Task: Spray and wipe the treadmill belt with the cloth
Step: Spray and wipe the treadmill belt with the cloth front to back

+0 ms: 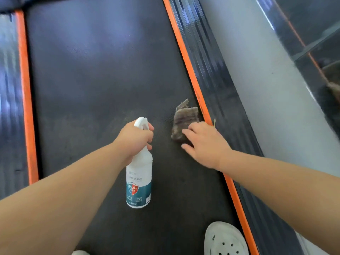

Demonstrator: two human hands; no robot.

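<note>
The dark treadmill belt (95, 85) fills the middle of the view, with a dusty smear near its centre. My left hand (135, 138) grips the neck of a white spray bottle (139, 181) with a teal label, held above the belt with its nozzle pointing away from me. A crumpled grey-brown cloth (184, 120) lies on the belt against the right orange stripe. My right hand (204, 142) rests on the cloth's near end with fingers spread flat.
Orange stripes (27, 107) edge the belt on both sides, with black ribbed side rails (207, 74) outside them. A grey floor (257, 80) runs along the right. My white perforated shoe (225, 240) stands on the belt at the bottom right.
</note>
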